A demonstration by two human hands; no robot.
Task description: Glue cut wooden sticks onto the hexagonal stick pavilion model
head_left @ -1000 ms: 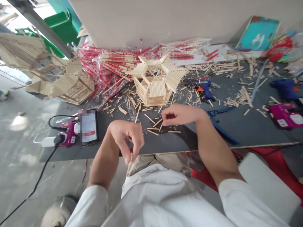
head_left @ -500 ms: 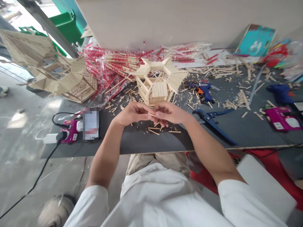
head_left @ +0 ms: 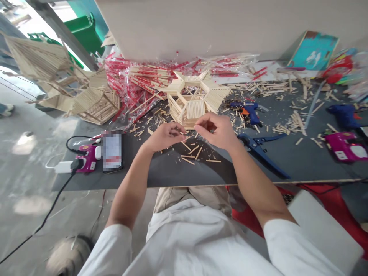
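Note:
My left hand [head_left: 167, 136] is pinched closed just in front of the wooden stick model [head_left: 196, 109], with a thin, small piece at its fingertips that is hard to make out. Thumb and forefinger of my right hand [head_left: 214, 128] come together at the model's front lower edge; whatever they hold is too small to tell. A narrow gap separates the two hands. Several short wooden sticks [head_left: 188, 156] lie on the dark table [head_left: 172, 176] below them.
Right of my hands lie a blue glue gun [head_left: 250, 109] and a blue cutter [head_left: 263, 153]. A phone [head_left: 112, 151] and a pink power socket [head_left: 86, 159] are at left. Behind are red-wrapped stick bundles [head_left: 149, 76]; a larger stick model [head_left: 94, 105] stands back left.
My hands have come apart from each other. The right hand has moved up and away to the model's front edge, while the left stays near its former place, fingertips still pinched.

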